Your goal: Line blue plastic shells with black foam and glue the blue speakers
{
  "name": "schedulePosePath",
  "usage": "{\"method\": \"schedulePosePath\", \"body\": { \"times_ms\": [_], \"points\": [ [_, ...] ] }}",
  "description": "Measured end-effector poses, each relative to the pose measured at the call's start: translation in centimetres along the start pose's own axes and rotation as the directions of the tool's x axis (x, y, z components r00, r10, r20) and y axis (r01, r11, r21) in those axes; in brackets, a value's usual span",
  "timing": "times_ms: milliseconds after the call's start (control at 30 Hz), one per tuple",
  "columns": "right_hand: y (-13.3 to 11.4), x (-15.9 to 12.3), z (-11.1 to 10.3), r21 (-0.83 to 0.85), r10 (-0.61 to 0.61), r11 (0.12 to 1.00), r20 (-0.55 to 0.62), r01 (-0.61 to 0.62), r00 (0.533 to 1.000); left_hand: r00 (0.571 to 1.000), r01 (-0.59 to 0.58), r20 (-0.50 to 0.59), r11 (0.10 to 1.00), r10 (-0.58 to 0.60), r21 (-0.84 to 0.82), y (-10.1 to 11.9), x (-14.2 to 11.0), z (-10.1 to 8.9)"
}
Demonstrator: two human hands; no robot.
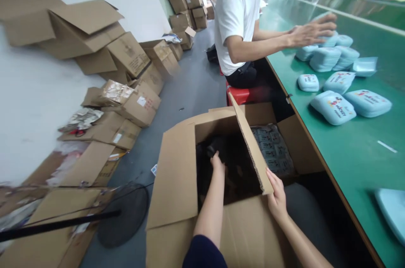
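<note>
A large open cardboard carton (177,175) stands below me, with its flaps spread. My left hand (217,163) reaches down into it and its fingers disappear among a dark mass of black items (229,166). Whether those fingers grip anything is hidden. My right hand (276,195) is at the tall carton flap (249,145), with its fingers wrapped around the lower edge. Beside the dark mass, a stack of flat grey-blue packets (272,150) lies inside the carton's far right part.
To the right runs a green-topped work table (357,162) with pale blue printed padded pouches (333,107). A seated person in a white T-shirt (236,19) has a hand (313,31) over them. Flattened and stacked cartons line the left wall; a floor fan (123,215) stands nearby.
</note>
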State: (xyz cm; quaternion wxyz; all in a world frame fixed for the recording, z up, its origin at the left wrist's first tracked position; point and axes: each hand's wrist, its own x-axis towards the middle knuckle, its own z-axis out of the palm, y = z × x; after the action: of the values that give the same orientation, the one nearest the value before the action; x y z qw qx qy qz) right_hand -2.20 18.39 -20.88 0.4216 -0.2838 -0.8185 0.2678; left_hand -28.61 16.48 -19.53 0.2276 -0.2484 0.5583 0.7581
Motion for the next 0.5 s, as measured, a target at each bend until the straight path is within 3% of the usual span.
{"method": "schedulePosePath", "body": {
  "times_ms": [100,233,300,400,500],
  "points": [
    [0.4,-0.3,0.5,-0.010,0.005,1.000,0.008,-0.005,1.000,0.996,0.010,0.085,0.999,-0.007,-0.032,2.4,-5.6,-2.4],
    [1.0,-0.5,0.6,-0.045,0.010,0.999,0.117,-0.005,0.993,0.989,-0.079,0.117,0.993,0.089,-0.093,5.4,-12.8,-8.7],
    [1.0,-0.4,0.4,-0.064,-0.005,0.998,0.247,0.021,0.969,0.992,-0.112,0.048,0.988,0.118,-0.103,6.7,-15.3,-12.7],
    [0.4,-0.3,0.4,-0.103,-0.017,0.992,0.470,0.074,0.883,0.985,-0.143,-0.108,0.985,0.132,-0.098,8.0,-17.7,-18.9],
    [-0.4,-0.4,0.9,-0.176,0.039,0.981,0.590,0.081,0.807,0.960,-0.150,-0.251,0.986,0.127,-0.077,8.8,-19.2,-24.9]
  ]
}}
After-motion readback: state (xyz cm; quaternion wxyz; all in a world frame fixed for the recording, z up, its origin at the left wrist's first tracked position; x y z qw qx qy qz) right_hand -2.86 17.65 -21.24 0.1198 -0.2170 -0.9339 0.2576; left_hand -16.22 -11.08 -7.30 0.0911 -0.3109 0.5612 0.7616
